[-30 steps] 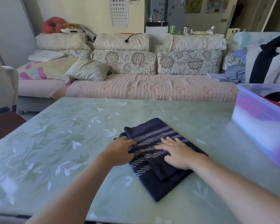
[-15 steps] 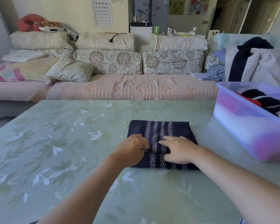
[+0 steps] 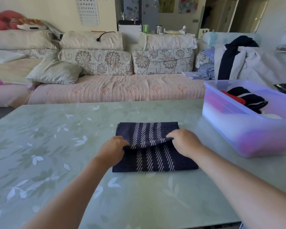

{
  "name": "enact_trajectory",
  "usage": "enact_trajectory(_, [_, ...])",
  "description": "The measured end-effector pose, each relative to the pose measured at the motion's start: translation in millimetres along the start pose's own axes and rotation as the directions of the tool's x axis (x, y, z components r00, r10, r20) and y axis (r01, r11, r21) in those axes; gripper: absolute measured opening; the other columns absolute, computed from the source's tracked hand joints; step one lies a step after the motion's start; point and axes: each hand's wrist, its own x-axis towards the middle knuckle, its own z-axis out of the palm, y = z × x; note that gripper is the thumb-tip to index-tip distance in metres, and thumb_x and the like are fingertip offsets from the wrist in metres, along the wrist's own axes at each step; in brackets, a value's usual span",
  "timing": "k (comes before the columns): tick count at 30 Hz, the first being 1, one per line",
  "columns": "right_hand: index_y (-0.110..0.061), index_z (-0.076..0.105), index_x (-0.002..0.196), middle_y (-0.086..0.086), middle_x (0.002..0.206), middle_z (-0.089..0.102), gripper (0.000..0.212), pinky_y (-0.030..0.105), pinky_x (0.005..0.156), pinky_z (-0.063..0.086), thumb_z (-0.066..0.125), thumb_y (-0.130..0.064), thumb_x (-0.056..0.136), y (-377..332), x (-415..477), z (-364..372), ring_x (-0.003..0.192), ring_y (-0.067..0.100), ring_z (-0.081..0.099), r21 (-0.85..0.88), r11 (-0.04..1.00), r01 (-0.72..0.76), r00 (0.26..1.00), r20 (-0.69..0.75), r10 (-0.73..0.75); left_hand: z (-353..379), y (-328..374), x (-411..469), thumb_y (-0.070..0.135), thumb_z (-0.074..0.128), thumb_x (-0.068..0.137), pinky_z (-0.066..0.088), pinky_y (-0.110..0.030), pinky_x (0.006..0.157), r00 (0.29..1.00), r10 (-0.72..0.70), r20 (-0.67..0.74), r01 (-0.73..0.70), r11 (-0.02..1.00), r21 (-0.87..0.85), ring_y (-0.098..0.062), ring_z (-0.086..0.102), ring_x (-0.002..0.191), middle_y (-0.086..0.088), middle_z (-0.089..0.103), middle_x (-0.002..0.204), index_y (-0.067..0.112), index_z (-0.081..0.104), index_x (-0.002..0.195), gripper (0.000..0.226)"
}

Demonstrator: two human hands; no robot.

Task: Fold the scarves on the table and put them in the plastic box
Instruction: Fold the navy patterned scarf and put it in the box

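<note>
Head view: plastic box point(image 3: 229, 128) near scarf point(image 3: 155, 161), sofa point(image 3: 116, 90) beyond table point(image 3: 56, 146).

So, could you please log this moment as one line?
left hand, right hand: pinch navy striped woven scarf | translucent plastic box: part-filled

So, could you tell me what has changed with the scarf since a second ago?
The scarf was turned from askew to square. The left hand and right hand, resting on it before, now pinch and lift its upper layer's edge. The plastic box stayed put.
</note>
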Motion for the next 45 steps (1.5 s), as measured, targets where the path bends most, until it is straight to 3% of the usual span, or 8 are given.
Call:
enact_trajectory(4, [-0.019,0.074,0.12,0.0,0.13,0.067,0.045,0.037,0.103,0.046,0.054,-0.001,0.084,15.6,-0.4,-19.8,0.12,0.025,0.061,0.051,0.994,0.096,0.982,-0.168,-0.086,-19.7,8.0,6.7,-0.01,0.056,0.072,0.045,-0.028,0.071,0.976,0.047,-0.213,-0.066,0.994,-0.083,-0.02,0.054,0.083,-0.004,0.062,0.092,0.013,0.074,0.096,0.037])
enact_trajectory(12, [-0.035,0.076,0.111,-0.006,0.104,0.061,0.048,0.028,0.085,0.045,0.051,-0.009,0.08,21.3,-44.8,-13.3,0.102,0.019,0.057,-0.039,0.986,0.165,0.962,0.227,-0.152,-20.1,34.7,-18.1,0.012,0.049,0.069,0.049,-0.025,0.07,0.891,-0.009,0.454,-0.015,0.999,0.048,-0.01,0.056,0.082,0.018,0.057,0.082,0.035,0.06,0.08,0.028])
enact_trajectory(16, [-0.036,0.077,0.107,-0.011,0.101,0.066,0.046,0.022,0.078,0.04,0.05,-0.016,0.076,16.7,-50.8,-11.8,0.097,0.013,0.06,-0.027,0.989,0.143,0.963,0.235,-0.133,-28.0,44.7,-16.9,0.036,0.053,0.084,0.051,-0.026,0.072,0.921,-0.037,0.389,0.031,0.999,0.02,-0.008,0.058,0.078,0.016,0.062,0.08,0.033,0.059,0.069,0.016])
enact_trajectory(20, [-0.019,0.07,0.072,-0.001,0.084,0.063,0.029,0.033,0.076,0.048,0.045,-0.034,0.071,13.3,-46.5,-7.4,0.081,0.02,0.059,0.021,0.994,0.111,0.963,0.243,-0.113,-1.9,46.7,-9.5,0.04,0.039,0.095,0.05,-0.041,0.084,0.998,0.061,0.018,-0.061,0.998,-0.014,-0.016,0.053,0.089,0.005,0.059,0.094,0.02,0.065,0.093,0.033])
enact_trajectory(23, [-0.009,0.05,0.063,0.009,0.081,0.057,0.025,0.043,0.072,0.05,0.042,-0.028,0.077,6.8,-38.2,4.6,0.078,0.028,0.056,0.069,0.995,0.078,0.968,0.234,-0.092,26.1,57.4,-16.5,0.065,0.009,0.08,0.031,-0.044,0.112,0.984,-0.023,0.177,0.0,0.991,0.132,-0.023,0.032,0.138,0.004,0.039,0.148,0.033,0.038,0.145,0.078])
enact_trajectory(26, [-0.021,0.056,0.073,-0.003,0.092,0.054,0.018,0.038,0.082,0.049,0.045,-0.02,0.088,-3.5,-28.9,10.9,0.094,0.021,0.053,0.076,0.992,0.104,0.976,0.182,-0.117,43.1,63.8,-24.4,0.083,-0.002,0.071,0.0,-0.055,0.119,0.936,-0.101,0.337,0.011,0.966,0.259,-0.026,-0.01,0.15,0.003,-0.007,0.164,0.047,-0.01,0.151,0.088])
enact_trajectory(32, [-0.033,0.025,0.156,0.002,0.167,0.011,0.065,0.04,0.123,0.014,0.047,-0.035,0.095,-19.3,-11.4,27.7,0.153,0.018,0.008,0.039,0.979,0.202,0.94,0.273,-0.205,34.5,59.7,-21.4,0.091,0.012,0.073,-0.004,-0.057,0.119,0.901,-0.078,0.426,-0.052,0.957,0.285,-0.025,-0.021,0.148,0.004,-0.021,0.161,0.051,-0.02,0.147,0.09])
enact_trajectory(45, [-0.044,-0.008,0.156,-0.006,0.165,-0.019,0.087,0.044,0.124,-0.008,0.036,-0.075,0.089,4.5,-30.7,50.0,0.152,0.012,-0.019,-0.075,0.959,0.275,0.912,0.337,-0.235,25.4,21.8,-30.1,0.09,0.024,0.076,-0.012,-0.036,0.12,0.925,0.048,0.376,-0.135,0.969,0.208,-0.009,-0.023,0.146,0.016,-0.02,0.159,0.043,-0.013,0.152,0.096])
